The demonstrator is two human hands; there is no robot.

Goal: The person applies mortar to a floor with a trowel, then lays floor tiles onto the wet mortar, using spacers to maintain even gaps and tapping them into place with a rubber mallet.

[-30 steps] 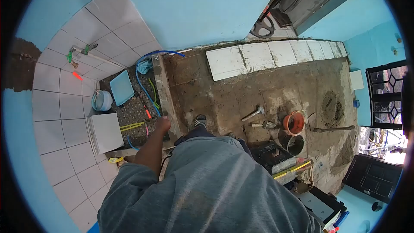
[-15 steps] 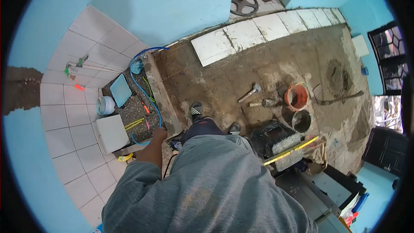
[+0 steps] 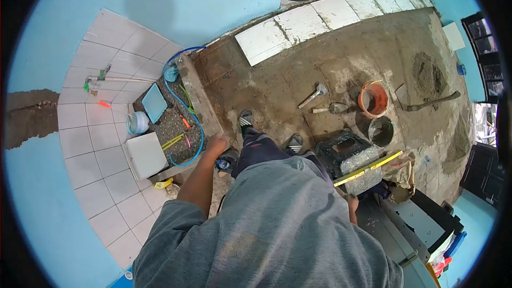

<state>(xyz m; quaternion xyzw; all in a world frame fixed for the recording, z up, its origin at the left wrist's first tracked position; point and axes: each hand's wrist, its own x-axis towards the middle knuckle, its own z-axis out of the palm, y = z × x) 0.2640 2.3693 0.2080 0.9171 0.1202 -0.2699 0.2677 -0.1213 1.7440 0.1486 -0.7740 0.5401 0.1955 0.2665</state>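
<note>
My left hand [image 3: 217, 143] is held low with its fingers curled in, nothing showing in them, over the end of the concrete curb [image 3: 200, 90]. To its left a blue hose [image 3: 202, 128] curves through the curbed pebbled corner. My right hand [image 3: 352, 202] shows only in part at the right side of my grey shirt, its fingers mostly hidden. Close above it, a long yellow bar [image 3: 368, 168] like a spirit level lies across a speckled grey block [image 3: 362, 181]. A black frame-like object [image 3: 344, 152] sits beside the block.
A hammer [image 3: 313, 96], a trowel [image 3: 330, 109], an orange bucket [image 3: 374, 99] and a dark bucket [image 3: 381, 130] stand or lie on the dirty floor. White tiles [image 3: 304, 24] line the far wall. A shovel handle [image 3: 434, 101] lies near a sand heap [image 3: 429, 77].
My left hand has moved right, away from the hose to the curb's end. My right hand has come into view. My feet and the view have shifted slightly.
</note>
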